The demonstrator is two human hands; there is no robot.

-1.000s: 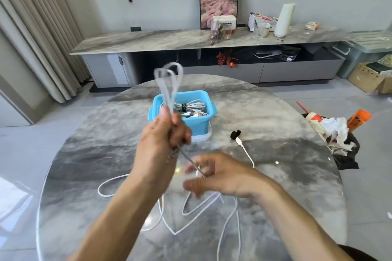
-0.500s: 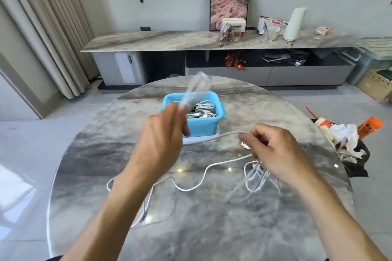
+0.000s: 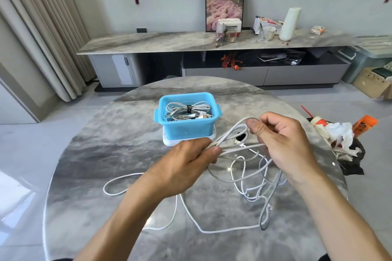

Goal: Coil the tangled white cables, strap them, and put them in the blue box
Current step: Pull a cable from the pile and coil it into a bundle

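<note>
Counter (image 3: 89, 176): your round grey marble counter holds everything; its near edge is cut off at the bottom of the view.
Long shelf (image 3: 148, 41): it stands against the far wall, well apart from you, with a white roll, a picture and small boxes on top.
Trash pile (image 3: 339, 140): crumpled paper and an orange pack sit past the counter's right edge.
Blue box (image 3: 186, 127): one box, on a white lid, just behind your hands. One strapped coil lies inside it.
White cables (image 3: 252, 178): a loose tangle lies on the counter under your hands. You cannot count the cables; the loops cross too much.
Left hand (image 3: 182, 167): fingers curled, pinching a bunch of cable loops.
Right hand (image 3: 284, 140): thumb and fingers pinch the far end of the same loops; a black strap shows between your hands.
</note>
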